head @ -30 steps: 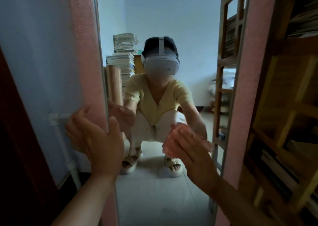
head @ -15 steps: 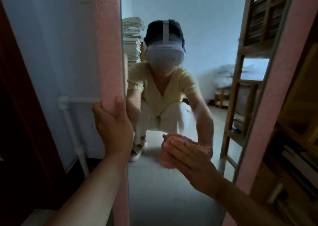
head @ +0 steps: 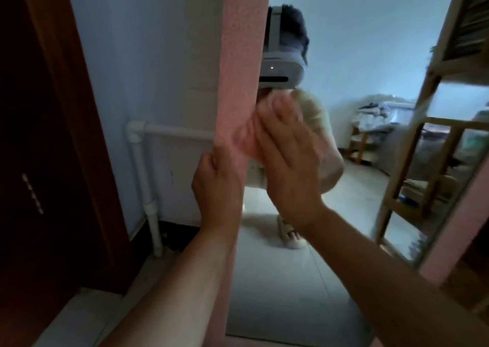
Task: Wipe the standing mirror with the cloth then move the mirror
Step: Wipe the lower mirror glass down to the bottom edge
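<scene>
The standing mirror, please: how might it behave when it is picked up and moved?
The standing mirror looks tall and narrow, so it could tip; the left hand already grips its pink frame. Its glass is probably fragile. The right hand presses the cloth against it.

1. We see the standing mirror upright on the floor, tall, with a pink textured frame.
2. We see the pink cloth pressed flat against the glass, just beside the frame's left side.
</scene>
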A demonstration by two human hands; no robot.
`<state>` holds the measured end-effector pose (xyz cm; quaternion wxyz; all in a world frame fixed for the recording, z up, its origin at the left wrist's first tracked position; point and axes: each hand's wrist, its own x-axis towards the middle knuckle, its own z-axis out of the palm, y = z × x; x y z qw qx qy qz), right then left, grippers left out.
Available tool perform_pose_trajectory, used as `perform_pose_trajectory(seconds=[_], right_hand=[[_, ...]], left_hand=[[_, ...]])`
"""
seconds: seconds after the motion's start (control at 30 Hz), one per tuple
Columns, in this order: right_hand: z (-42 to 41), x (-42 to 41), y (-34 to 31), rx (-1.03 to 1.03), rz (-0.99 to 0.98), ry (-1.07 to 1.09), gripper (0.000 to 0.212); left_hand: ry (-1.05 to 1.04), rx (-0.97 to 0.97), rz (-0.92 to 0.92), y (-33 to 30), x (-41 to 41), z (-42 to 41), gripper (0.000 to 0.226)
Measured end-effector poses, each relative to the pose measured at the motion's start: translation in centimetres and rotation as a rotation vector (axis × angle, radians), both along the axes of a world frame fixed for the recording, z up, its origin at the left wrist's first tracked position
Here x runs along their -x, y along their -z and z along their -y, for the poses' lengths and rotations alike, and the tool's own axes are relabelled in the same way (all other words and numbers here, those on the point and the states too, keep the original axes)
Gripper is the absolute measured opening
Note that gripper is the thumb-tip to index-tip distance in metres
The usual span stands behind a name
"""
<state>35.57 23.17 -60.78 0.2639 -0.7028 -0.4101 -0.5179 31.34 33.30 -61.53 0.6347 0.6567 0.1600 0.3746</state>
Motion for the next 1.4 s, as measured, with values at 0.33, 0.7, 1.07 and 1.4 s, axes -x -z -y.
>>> perform_pose_trajectory(seconds=[0.33, 0.7, 1.07, 1.4], right_hand=[[2.4, 1.9, 2.8, 0.121, -0.139, 0.057, 0.040], [7.3, 2.5, 10.6, 0.641, 0.078, 0.220, 0.047], [16.8, 3.1, 9.5, 0.340, 0.072, 0.538, 0.073], [17.9, -0.4, -2.8, -0.109, 0.084, 0.719, 0.075]], left_hand=[[-0.110, 0.027, -0.018, 3.4, 1.3, 1.7, 0.043], [-0.183, 0.155, -0.207, 2.5, 1.2, 2.8, 0.063], [-0.251, 0.138, -0.215, 2.8, 1.3, 3.3, 0.077], [-0.272, 0.106, -0.237, 2.2, 1.4, 3.7, 0.078]])
